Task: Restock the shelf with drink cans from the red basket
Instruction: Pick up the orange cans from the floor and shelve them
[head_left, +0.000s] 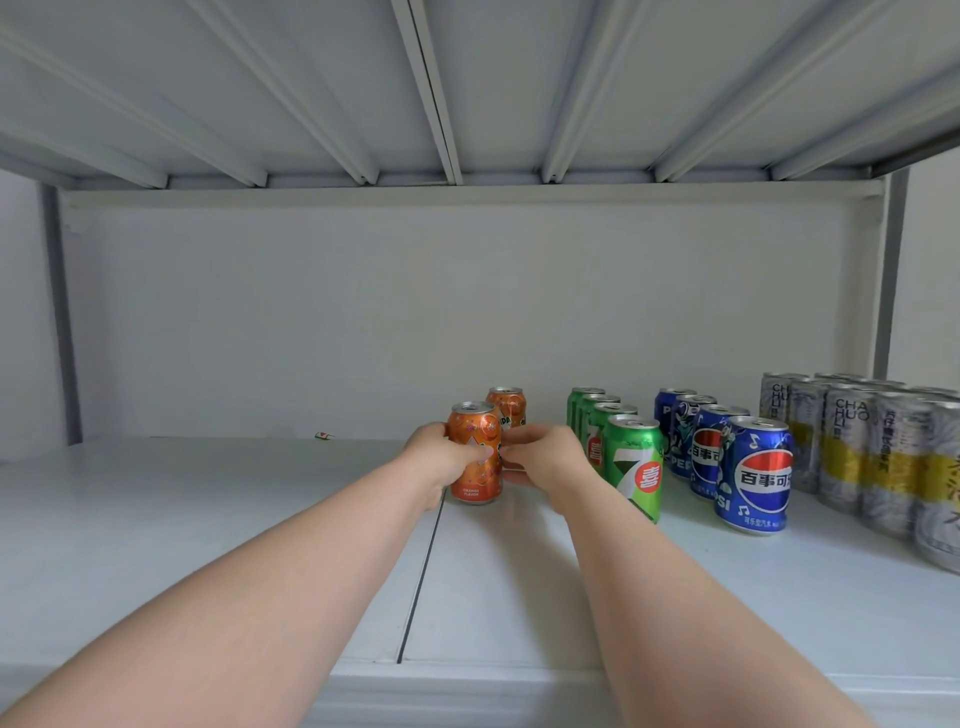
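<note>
- Front orange can (474, 483): upright on the shelf (234, 530), base flat beside the seam between the two shelf panels, directly ahead of the rear orange can (509, 404) and left of the green cans (634, 467).
- Left hand (439, 460): wrapped round the left side of the front orange can at mid-height, thumb laid across the printed face.
- Right hand (543, 457): fingers and thumb curled in against the right side of the same can, apparently pinching it. Contact partly hidden, so firmness of hold not determinable.
- Expected handling: thin metal wall, stiff while sealed and full, easily dented by a hard squeeze or a knock against a neighbour. Probably fairly heavy for its size if full.
- Surface: smooth printed metal, likely slippery if damp. No moisture visible.
- Hold point: grip round the middle of the body, with pressure spread along the fingers. Avoid lifting by the top rim or the pull tab.
- Placement: keep upright, set down flat, and line up with the rear orange can to match the rows of green cans, blue cans (756, 473) and silver and yellow cans (852, 452) to the right.
- Clearance: nearest green can just beside the right wrist. Draw the hands straight back on release to avoid toppling it.
- Red basket: not in view.
</note>
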